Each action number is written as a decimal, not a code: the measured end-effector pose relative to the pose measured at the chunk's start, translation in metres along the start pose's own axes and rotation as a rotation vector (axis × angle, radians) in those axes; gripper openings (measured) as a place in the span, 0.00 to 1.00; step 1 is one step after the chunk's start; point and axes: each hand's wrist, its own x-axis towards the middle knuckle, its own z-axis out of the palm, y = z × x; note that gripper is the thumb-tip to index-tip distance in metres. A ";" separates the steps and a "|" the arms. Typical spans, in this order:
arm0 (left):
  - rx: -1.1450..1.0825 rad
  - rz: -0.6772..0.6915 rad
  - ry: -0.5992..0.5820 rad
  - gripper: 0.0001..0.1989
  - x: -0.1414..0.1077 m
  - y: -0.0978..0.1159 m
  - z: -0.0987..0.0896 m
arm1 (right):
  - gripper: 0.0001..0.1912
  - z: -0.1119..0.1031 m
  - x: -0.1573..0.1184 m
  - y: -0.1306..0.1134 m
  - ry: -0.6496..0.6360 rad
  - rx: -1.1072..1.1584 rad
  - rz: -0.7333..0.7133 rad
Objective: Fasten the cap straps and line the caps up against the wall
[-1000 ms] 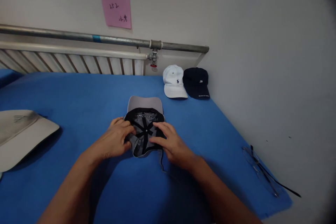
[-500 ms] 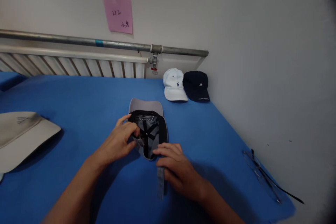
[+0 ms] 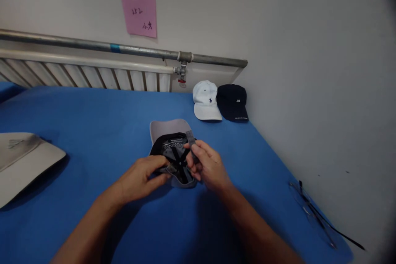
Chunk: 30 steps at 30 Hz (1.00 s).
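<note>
A grey baseball cap (image 3: 171,127) lies upside down on the blue surface, its brim pointing away from me and its black-taped inside showing. My left hand (image 3: 145,176) grips the cap's near left edge, fingers inside and thumb outside. The grey back strap (image 3: 190,137) of the cap is pinched between the thumb and fingers of my right hand (image 3: 204,163), its free end sticking up over the cap's right side. Where the strap joins the cap is hidden by my fingers.
At the back stand a white cap (image 3: 206,101) and a navy cap (image 3: 232,103), side by side. A beige cap (image 3: 27,161) lies at left. Glasses (image 3: 315,210) rest near the right edge by the wall. Behind runs a radiator (image 3: 102,76) under a metal pipe (image 3: 142,50).
My right hand has lifted the strap from hanging below the cap to pointing up over its right side. My left hand has shifted slightly right and down along the edge.
</note>
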 end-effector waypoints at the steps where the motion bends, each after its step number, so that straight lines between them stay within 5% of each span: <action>1: -0.030 -0.005 -0.034 0.06 0.001 0.000 -0.002 | 0.14 -0.004 0.001 0.006 -0.011 -0.019 0.040; 6: -0.190 -0.071 -0.143 0.09 0.003 -0.002 -0.012 | 0.12 -0.013 0.002 0.015 -0.084 -0.108 0.168; 12: -0.428 -0.259 -0.123 0.11 0.000 -0.017 -0.012 | 0.09 -0.006 -0.001 0.014 -0.202 -0.168 0.205; 20: -0.593 -0.268 -0.035 0.06 0.004 -0.023 -0.004 | 0.13 0.001 0.003 0.025 -0.135 -0.057 0.290; 30: -0.680 -0.302 -0.009 0.05 0.004 -0.026 0.000 | 0.09 -0.008 0.006 0.027 -0.255 0.049 0.379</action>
